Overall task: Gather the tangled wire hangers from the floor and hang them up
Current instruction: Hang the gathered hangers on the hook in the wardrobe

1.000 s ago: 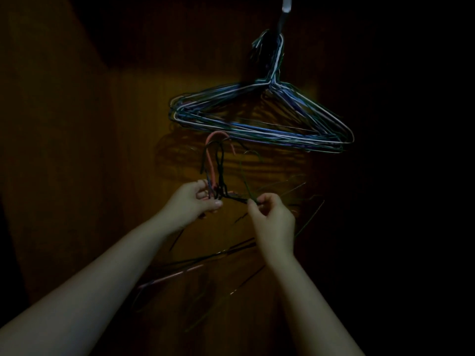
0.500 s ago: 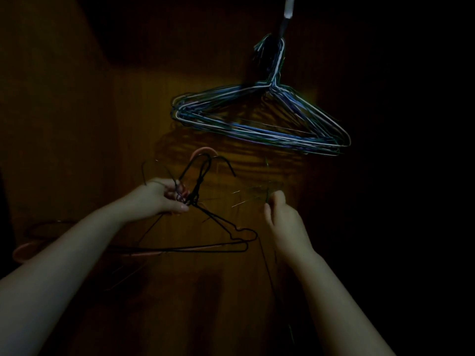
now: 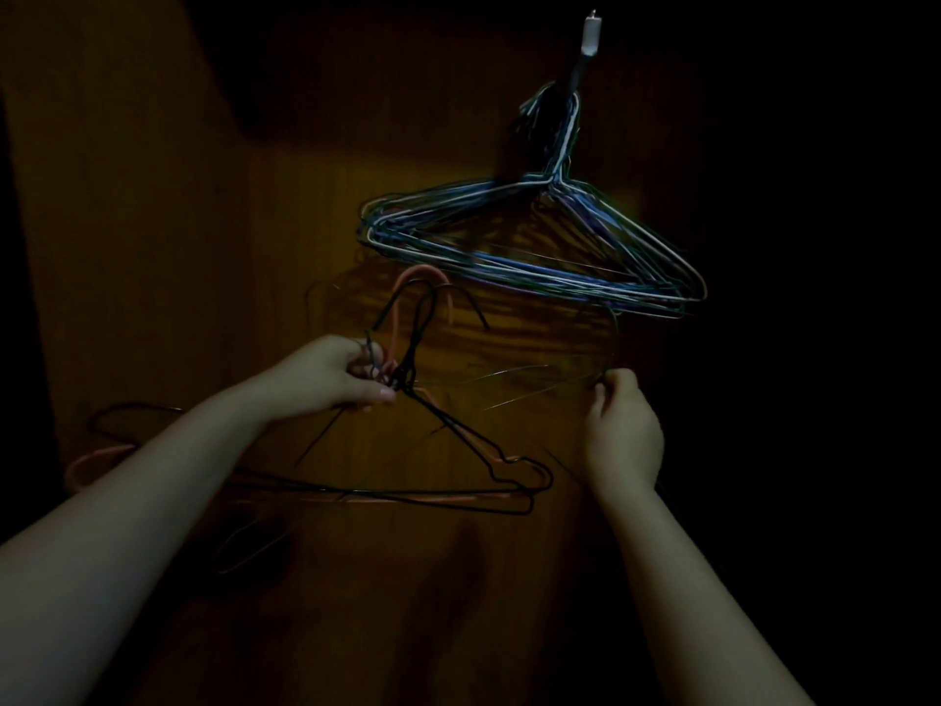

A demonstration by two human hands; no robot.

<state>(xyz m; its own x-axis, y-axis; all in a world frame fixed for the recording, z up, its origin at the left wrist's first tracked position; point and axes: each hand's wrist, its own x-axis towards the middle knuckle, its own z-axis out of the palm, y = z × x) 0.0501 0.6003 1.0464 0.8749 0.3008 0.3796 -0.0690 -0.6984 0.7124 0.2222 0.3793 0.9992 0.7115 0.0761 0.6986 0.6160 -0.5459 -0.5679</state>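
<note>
Both forearms extend forward and upward, below the hung bundle (image 3: 534, 257). The left hand (image 3: 326, 374), below and left of the bundle, has its fingers clenched around the twisted necks of one pink wire hanger (image 3: 422, 271) and at least two black wire hangers (image 3: 415, 343). Their triangular frames hang down beneath the fist. The right hand (image 3: 624, 430), directly below the bundle's right end, pinches one thin wire hanger (image 3: 529, 370), which is blurred and faint. The bundle consists of many coated wire hangers in blue, white and green; the exact count cannot be determined. It hangs from one pale wall hook (image 3: 590, 35) on a dim wood-grain panel (image 3: 203, 247).
</note>
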